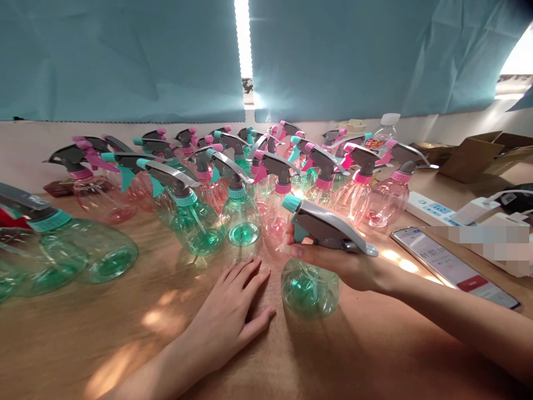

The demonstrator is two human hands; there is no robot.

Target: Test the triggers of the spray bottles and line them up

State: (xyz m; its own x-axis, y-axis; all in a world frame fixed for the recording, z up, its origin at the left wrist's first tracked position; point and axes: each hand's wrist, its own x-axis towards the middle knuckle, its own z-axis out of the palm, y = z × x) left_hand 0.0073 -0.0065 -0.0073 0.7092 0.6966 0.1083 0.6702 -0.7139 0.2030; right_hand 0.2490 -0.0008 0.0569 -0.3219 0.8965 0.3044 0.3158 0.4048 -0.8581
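My right hand [333, 261] is wrapped round the neck of a green spray bottle [311, 291], just under its grey sprayer head with a teal nozzle. The bottle is upright, and a shadow falls below it; whether its base touches the table I cannot tell. Palm down on the wooden table [200, 355], my left hand [235, 305] lies with its fingers spread, holding nothing. Beyond its fingertips stand a green spray bottle [240, 222] with a teal collar and a pink spray bottle [277, 214].
Several more pink and green spray bottles crowd the back of the table, with green ones [104, 250] at the left. On the right are a phone [453, 266], a white power strip [433, 208], a cardboard box [478, 155] and a clear capped bottle [387, 130]. Blue-green sheeting [125, 61] hangs behind.
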